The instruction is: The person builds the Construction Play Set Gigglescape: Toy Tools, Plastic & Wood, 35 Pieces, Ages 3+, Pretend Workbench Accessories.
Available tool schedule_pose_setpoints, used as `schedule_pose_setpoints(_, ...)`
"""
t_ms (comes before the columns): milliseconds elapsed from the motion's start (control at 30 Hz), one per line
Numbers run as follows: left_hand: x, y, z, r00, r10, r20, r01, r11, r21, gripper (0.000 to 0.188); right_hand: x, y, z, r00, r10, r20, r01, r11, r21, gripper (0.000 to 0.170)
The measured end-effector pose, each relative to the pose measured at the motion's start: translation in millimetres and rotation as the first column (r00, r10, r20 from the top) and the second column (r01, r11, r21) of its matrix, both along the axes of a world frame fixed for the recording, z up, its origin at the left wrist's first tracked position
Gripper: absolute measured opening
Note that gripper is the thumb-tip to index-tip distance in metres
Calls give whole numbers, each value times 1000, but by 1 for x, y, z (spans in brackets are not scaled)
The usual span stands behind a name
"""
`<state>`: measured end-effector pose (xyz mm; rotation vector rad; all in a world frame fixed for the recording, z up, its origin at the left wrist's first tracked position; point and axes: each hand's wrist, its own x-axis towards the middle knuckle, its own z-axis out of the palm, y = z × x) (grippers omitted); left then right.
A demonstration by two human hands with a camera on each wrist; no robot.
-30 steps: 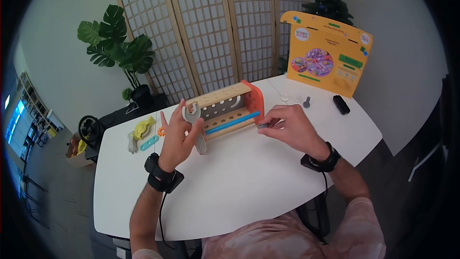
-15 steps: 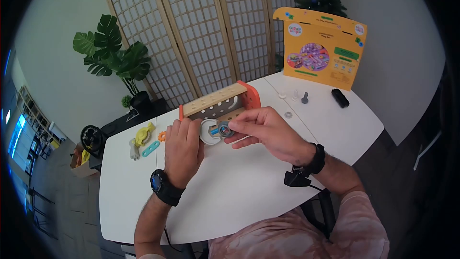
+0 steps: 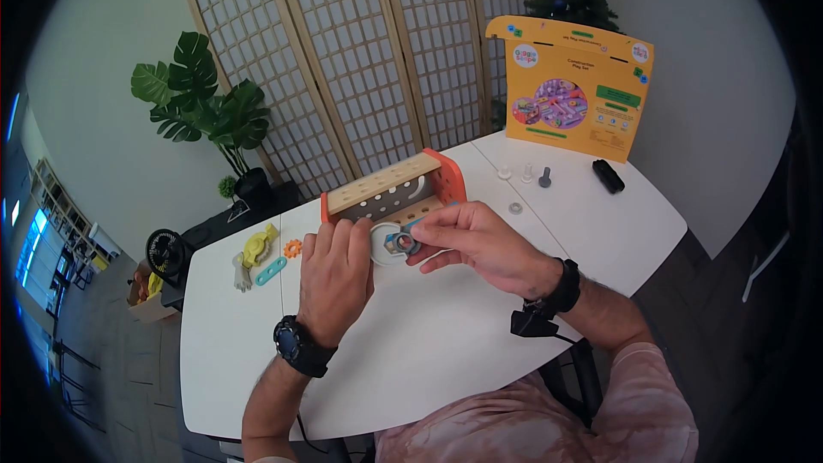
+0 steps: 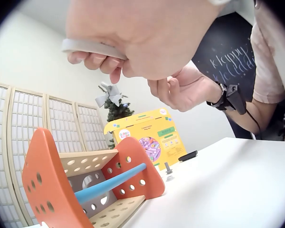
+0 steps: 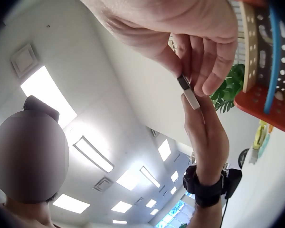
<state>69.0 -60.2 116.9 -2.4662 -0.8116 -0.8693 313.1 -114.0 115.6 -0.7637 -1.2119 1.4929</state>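
My left hand (image 3: 336,266) grips a pale grey toy wrench (image 4: 92,46), its handle hidden inside the fingers. The wrench's round, open-ended head points right. A dark grey nut (image 3: 406,243) is pinched between thumb and fingers of my right hand (image 3: 484,247). In the head view the nut overlaps the mouth of the wrench; in the right wrist view the two meet edge to edge. Both hands are raised above the table, in front of a wooden toy toolbox (image 3: 386,184) with red-orange perforated ends and a blue rod (image 4: 109,184) for a handle.
To the left lie a yellow toy piece (image 3: 259,245), a grey piece (image 3: 242,274), a teal strip (image 3: 271,272) and an orange gear (image 3: 293,249). A grey ring (image 3: 515,207), a grey bolt (image 3: 545,177), a black object (image 3: 609,176) and a yellow box (image 3: 574,90) are to the right.
Both hands have come together before the toolbox. My left hand has turned its back up, swinging the wrench head right; the right hand brought the nut left to it.
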Motion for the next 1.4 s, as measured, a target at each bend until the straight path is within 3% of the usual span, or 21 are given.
schedule_pose_setpoints(533,4,-8,2,997,14,-80,-11,999,44,50,5,0,-3,993,98,-65,-101,994,-37,28)
schedule_pose_setpoints(800,3,-14,12,997,-66,-51,64,997,-40,75,10,2,-6,992,116,-52,-117,993,-23,29)
schedule_pose_setpoints(1033,-2,-15,11,986,-163,-29,160,983,-94,72,12,3,-9,993,91,-73,-92,996,-9,25)
schedule_pose_setpoints(1100,-3,-13,6,970,-234,68,241,961,-134,69,14,4,-10,991,110,-73,-110,994,2,25)
schedule_pose_setpoints(1400,-3,-16,8,967,-247,60,254,949,-189,66,16,3,-13,988,142,-61,-141,990,22,27)
